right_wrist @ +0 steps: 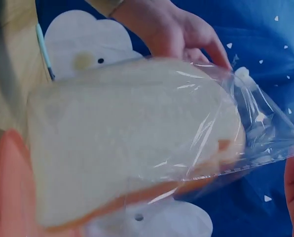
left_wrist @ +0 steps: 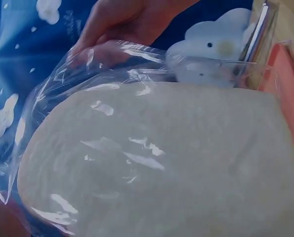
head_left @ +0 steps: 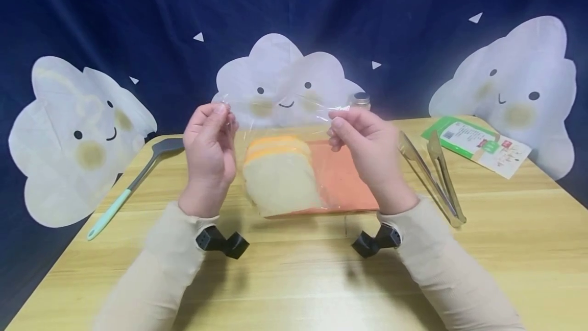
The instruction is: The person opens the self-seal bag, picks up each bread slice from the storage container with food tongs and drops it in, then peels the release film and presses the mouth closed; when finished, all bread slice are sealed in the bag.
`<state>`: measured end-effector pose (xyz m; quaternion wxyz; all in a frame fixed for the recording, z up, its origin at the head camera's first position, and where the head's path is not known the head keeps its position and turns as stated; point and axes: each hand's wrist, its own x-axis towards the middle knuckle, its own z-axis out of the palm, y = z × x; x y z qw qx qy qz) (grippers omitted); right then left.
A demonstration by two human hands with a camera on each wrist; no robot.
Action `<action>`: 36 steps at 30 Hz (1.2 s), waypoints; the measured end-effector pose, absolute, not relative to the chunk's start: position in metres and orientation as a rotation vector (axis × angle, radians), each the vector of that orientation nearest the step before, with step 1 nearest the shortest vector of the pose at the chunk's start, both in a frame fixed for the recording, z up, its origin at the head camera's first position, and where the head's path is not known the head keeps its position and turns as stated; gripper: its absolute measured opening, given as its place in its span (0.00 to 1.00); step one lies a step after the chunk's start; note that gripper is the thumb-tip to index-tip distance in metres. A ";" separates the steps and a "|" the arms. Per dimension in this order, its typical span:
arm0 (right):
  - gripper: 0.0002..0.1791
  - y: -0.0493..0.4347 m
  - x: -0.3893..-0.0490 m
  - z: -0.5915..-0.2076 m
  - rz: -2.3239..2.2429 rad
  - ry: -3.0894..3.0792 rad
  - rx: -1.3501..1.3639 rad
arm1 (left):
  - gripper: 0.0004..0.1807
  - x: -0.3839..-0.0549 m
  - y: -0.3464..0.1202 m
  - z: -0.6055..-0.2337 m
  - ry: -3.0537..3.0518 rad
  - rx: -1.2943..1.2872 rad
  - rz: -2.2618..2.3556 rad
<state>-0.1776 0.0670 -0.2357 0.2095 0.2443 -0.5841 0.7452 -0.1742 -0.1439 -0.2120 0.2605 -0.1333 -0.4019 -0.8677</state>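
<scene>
Sliced white bread (head_left: 280, 180) with orange-brown crusts stands inside a clear plastic bag (right_wrist: 265, 128). My left hand (head_left: 209, 162) pinches the bag's upper edge on the left between thumb and fingertips. On the right, my right hand (head_left: 374, 149) pinches the same edge, so the film stretches between both hands above the bread. Behind and to the right of the loaf, an orange board (head_left: 346, 172) lies on the table, partly covered by the bread. Wrist views show the pale face of the front slice (left_wrist: 166, 153) through shiny, creased film.
To the left lies a spatula (head_left: 133, 183) with a mint handle and grey head. Metal tongs (head_left: 436, 183) lie right of the board, with a green and white packet (head_left: 480, 144) beyond them. A lidded jar (head_left: 361, 100) stands behind my right hand on the wooden table (head_left: 294, 280).
</scene>
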 end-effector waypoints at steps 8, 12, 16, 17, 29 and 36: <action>0.12 0.068 -0.181 -0.238 2.085 -1.659 0.641 | 0.15 -0.174 -0.134 -0.213 -1.236 -0.439 -2.211; 0.12 0.072 -0.183 -0.237 2.076 -1.652 0.636 | 0.15 -0.177 -0.136 -0.215 -1.237 -0.387 -2.225; 0.06 0.069 -0.182 -0.234 2.006 -1.751 0.726 | 0.15 -0.177 -0.128 -0.220 -1.285 -0.400 -2.241; 0.06 0.067 -0.181 -0.233 1.981 -1.781 0.757 | 0.15 -0.177 -0.126 -0.221 -1.298 -0.409 -2.247; 0.07 0.059 -0.176 -0.224 1.756 -2.036 0.823 | 0.15 -0.175 -0.100 -0.226 -1.444 -0.392 -2.293; 0.05 0.050 -0.175 -0.227 1.770 -1.960 0.907 | 0.14 -0.174 -0.097 -0.232 -1.502 -0.385 -2.339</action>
